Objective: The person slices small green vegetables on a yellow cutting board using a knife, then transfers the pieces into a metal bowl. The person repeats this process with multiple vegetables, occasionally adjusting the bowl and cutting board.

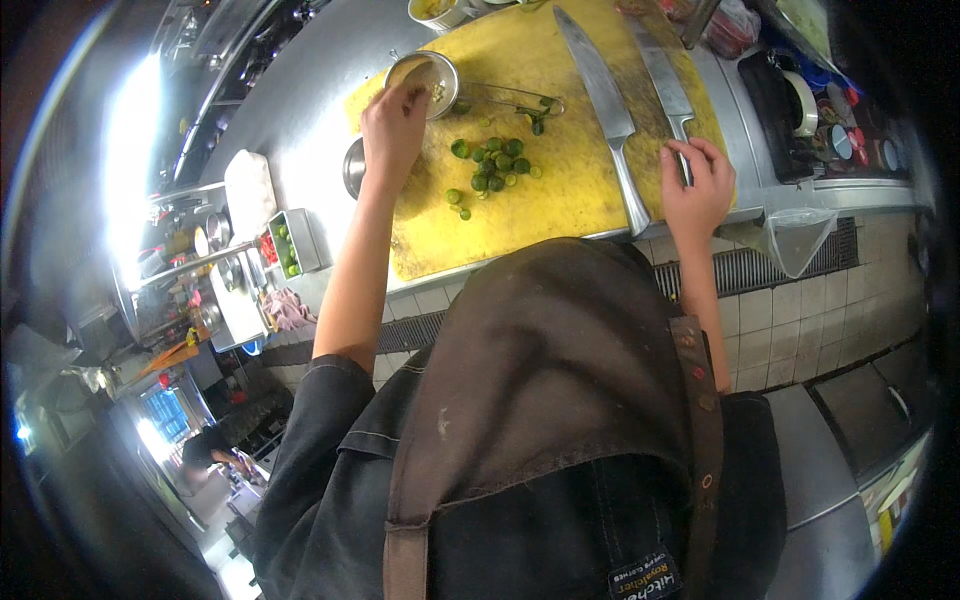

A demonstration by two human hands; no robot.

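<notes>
My left hand (395,124) reaches over the near rim of a round metal strainer (450,71), its fingertips bent down inside beside small pale bits; whether they pinch anything is hidden. The strainer's wire handle lies across a worn yellow cutting board (555,199). Under my right hand (697,184) is the handle of a kitchen knife (664,79); the fingers rest loosely on it, and a firm grip cannot be made out. A larger chef's knife (600,90) lies to its left. Cut green citrus pieces (495,165) sit mid-board, with green trimmings (536,116) by the strainer handle.
A metal bowl (354,169) stands left of my left wrist. Further left are a metal container (301,238) of green citrus and a white bundle (250,191). A plastic bag (799,236) hangs off the counter edge at right. Another person (206,450) bends over a far counter.
</notes>
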